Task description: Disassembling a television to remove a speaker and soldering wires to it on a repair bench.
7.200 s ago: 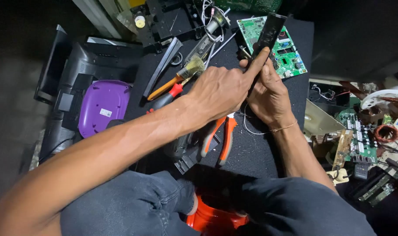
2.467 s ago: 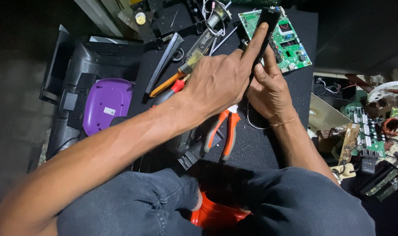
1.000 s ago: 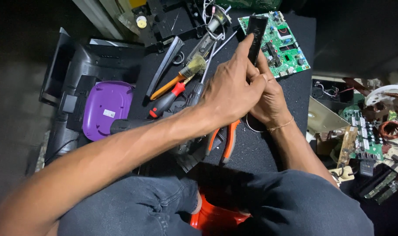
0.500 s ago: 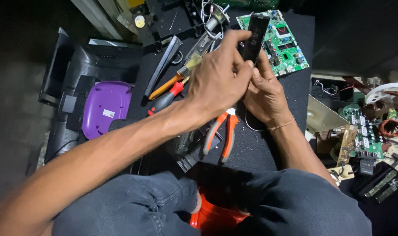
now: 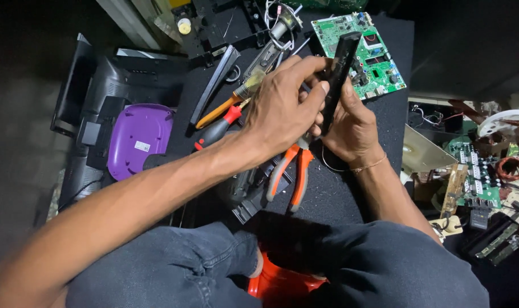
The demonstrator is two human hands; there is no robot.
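1. Two hands on one long, narrow black plastic bar, as half a second earlier, but now shifted a little right and lower over the black work mat.
2. Left hand turned since then: fingers now wrapped over the bar's middle from the left, fingertips pressed on its edge, closed on it.
3. Right hand still cupped under the bar's lower end, clamped around it, thin bracelet at the wrist.
4. Bar held nearly upright, slightly tilted right, top end overlapping the green printed circuit board; matte, slim, ridged along one side; lower end hidden in the palms.
5. Below the bar, orange-handled pliers flat on the mat.
6. Left of the bar, red-and-black screwdriver and orange-handled screwdriver, unmoved.
7. Far left of the bar, rounded purple plastic case on a dark housing.
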